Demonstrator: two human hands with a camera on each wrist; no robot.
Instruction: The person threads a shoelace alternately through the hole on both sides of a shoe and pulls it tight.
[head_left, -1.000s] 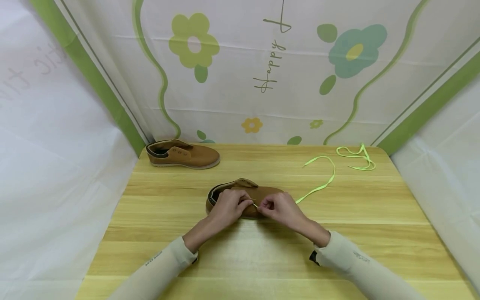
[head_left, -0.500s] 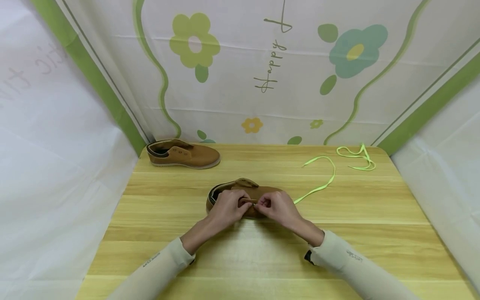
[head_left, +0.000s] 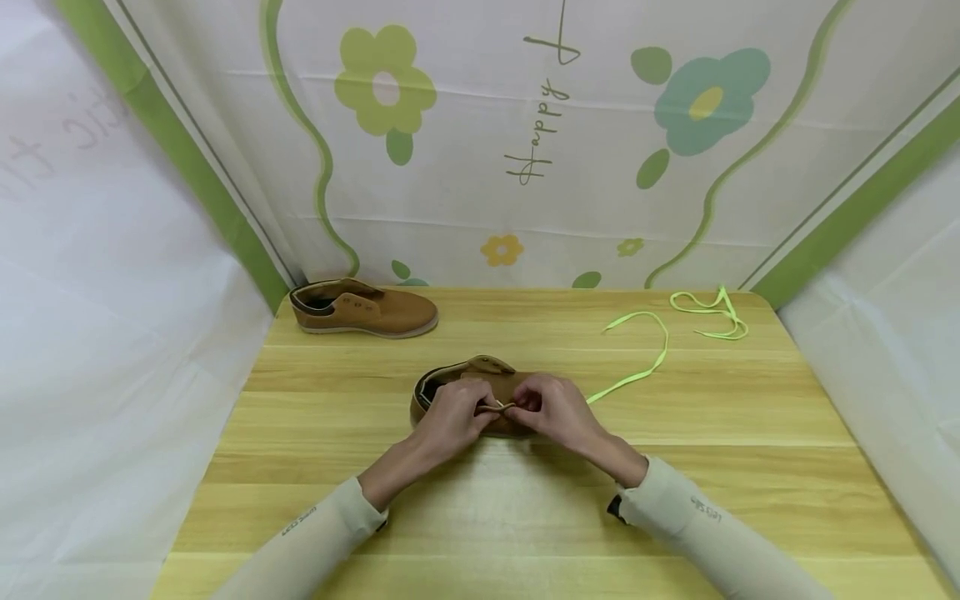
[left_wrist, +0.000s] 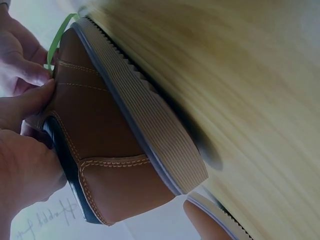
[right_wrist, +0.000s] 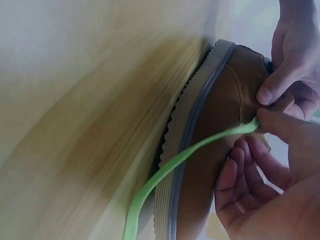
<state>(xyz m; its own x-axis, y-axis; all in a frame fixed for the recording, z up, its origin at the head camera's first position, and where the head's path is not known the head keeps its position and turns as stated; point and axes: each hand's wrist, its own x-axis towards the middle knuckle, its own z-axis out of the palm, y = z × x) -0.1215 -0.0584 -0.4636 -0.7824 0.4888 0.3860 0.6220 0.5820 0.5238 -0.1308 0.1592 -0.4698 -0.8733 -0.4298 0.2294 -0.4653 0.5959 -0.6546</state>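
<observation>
A brown leather shoe [head_left: 506, 385] with a ridged tan sole lies mid-table, toe to the right. My left hand [head_left: 452, 410] pinches the edge of its near eyelet flap, thumb outside and fingers tucked inside the opening. Right beside it, my right hand [head_left: 561, 410] pinches a bright green shoelace [right_wrist: 187, 155] at the same flap, its thumb pressed on the lace where it meets the eyelets. In the right wrist view the lace drapes over the shoe's side and sole. The fingers cover the eyelet in use. The far flap [head_left: 491, 364] stands folded outward, without a lace.
Behind to the left stands a matching unlaced brown shoe [head_left: 405, 312]. The held lace's long tail [head_left: 637, 377] curves over the wooden table [head_left: 510, 517] to the right. Another green shoelace [head_left: 723, 293] lies loosely looped near the back right corner. Printed white curtains enclose the table.
My right hand has moved slightly left and up to the flap's upper edge. The short lace end seen between the hands earlier is now mostly hidden. My left hand keeps its hold.
</observation>
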